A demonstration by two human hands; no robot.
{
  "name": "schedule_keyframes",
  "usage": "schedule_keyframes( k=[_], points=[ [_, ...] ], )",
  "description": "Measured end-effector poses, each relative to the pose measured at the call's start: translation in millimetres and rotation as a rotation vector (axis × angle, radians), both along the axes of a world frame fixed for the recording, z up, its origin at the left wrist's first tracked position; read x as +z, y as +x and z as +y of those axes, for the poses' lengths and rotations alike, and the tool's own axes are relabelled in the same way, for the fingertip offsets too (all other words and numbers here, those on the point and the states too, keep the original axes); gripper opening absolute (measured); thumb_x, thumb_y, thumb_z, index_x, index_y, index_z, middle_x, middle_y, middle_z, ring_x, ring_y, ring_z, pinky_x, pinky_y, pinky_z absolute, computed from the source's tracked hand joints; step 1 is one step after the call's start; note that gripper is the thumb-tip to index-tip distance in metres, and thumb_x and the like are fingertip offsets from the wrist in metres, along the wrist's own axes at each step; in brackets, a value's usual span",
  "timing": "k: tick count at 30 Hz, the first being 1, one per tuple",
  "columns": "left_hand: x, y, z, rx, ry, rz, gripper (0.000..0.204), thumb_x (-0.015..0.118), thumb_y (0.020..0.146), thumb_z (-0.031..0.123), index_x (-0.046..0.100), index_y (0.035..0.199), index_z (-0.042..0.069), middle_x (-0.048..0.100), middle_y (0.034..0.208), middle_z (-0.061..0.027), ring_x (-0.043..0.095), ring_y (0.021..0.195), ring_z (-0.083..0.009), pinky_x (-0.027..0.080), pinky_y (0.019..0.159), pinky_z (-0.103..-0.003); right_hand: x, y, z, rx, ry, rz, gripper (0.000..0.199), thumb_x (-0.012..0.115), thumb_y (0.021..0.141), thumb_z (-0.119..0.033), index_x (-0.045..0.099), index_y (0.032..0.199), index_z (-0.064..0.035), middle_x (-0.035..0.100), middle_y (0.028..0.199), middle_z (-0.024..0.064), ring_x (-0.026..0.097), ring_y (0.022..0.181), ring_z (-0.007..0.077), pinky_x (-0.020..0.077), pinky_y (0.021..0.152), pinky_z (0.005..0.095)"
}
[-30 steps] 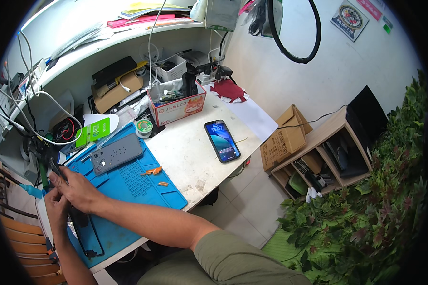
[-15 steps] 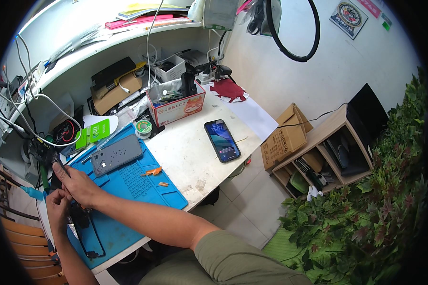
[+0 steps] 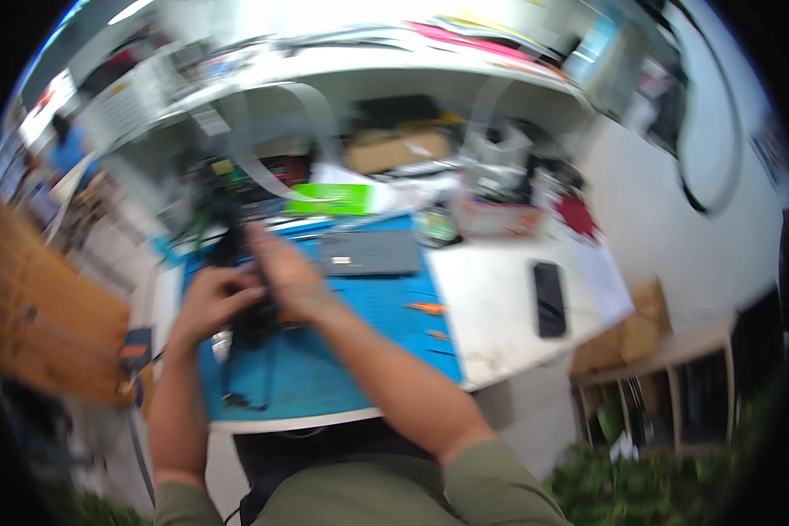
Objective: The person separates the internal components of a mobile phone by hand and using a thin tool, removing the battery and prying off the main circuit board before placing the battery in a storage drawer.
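the left hand (image 3: 215,302) and right hand (image 3: 285,273) curl close together at a blurry dark phone frame (image 3: 252,329), over the left side of the blue mat (image 3: 386,311). i cannot tell how they grip. a gray phone back (image 3: 373,252) lies to the right, a black phone (image 3: 550,300) farther right on the bench (image 3: 491,280).

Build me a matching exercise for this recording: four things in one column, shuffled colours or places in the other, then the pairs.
Things
1. Mat
2. Left hand
3. Phone
4. Card

Descriptions
A. Black, right of the mat
B. Bright green
C. Blue
D. Beside the right hand

Pairs: 1-C, 2-D, 3-A, 4-B
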State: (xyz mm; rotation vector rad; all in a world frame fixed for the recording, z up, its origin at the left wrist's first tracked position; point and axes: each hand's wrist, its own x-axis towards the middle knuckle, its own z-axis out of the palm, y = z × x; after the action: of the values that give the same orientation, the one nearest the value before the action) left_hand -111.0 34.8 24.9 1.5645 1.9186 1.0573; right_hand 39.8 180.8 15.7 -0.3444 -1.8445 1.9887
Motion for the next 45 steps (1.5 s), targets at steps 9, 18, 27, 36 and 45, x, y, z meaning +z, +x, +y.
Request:
schedule_keyframes(
  k=[9,18,27,36,45],
  points=[
    [18,5,-11,0.033,-0.103,-0.466,0.015,0.078,0.093,0.010,0.077,0.088,-0.004,0.075,0.087,-0.0033,0.067,0.082,-0.0089,0.054,0.077,-0.028,17,8,-13,0.170,-0.513,0.031,0.085,0.035,0.106,-0.078,0.069,0.113,-0.0009,0.072,0.094,0.0088,0.072,0.081,0.0170,0.0607,0.074,0.0316],
    [7,20,-6,0.037,0.040,-0.504,0.012,0.074,0.092,0.004,0.076,0.084,-0.004,0.076,0.084,-0.0065,0.069,0.078,-0.0105,0.055,0.076,-0.028,12,16,2,0.211,-0.513,0.064,0.085,0.034,0.108,-0.074,0.066,0.131,0.0008,0.075,0.109,0.0147,0.078,0.091,0.0214,0.0682,0.074,0.0340],
    [-6,46,-8,0.182,0.169,-0.493,0.013,0.071,0.092,0.002,0.075,0.082,-0.005,0.075,0.080,-0.0072,0.070,0.076,-0.0114,0.054,0.071,-0.027,36,19,-13,0.045,-0.403,-0.049,0.085,0.044,0.101,-0.081,0.068,0.124,-0.0032,0.074,0.098,0.0103,0.075,0.078,0.0168,0.0646,0.065,0.0294],
    [-11,54,-8,0.230,0.269,-0.529,0.016,0.071,0.089,0.007,0.074,0.077,-0.002,0.073,0.072,-0.0039,0.064,0.066,-0.0064,0.049,0.063,-0.026,24,18,2,0.202,-0.484,0.032,0.089,0.039,0.104,-0.078,0.067,0.126,0.0035,0.076,0.098,0.0164,0.077,0.076,0.0224,0.0662,0.063,0.0329],
    [4,56,-11,0.143,0.256,-0.769,0.017,0.072,0.093,0.003,0.071,0.078,-0.003,0.074,0.078,-0.0091,0.069,0.071,-0.0108,0.054,0.067,-0.027,3,11,20,0.419,-0.840,0.229,0.085,0.030,0.108,-0.073,0.051,0.150,-0.0018,0.066,0.130,0.0330,0.078,0.096,0.0434,0.0698,0.068,0.0571]
  ],
)
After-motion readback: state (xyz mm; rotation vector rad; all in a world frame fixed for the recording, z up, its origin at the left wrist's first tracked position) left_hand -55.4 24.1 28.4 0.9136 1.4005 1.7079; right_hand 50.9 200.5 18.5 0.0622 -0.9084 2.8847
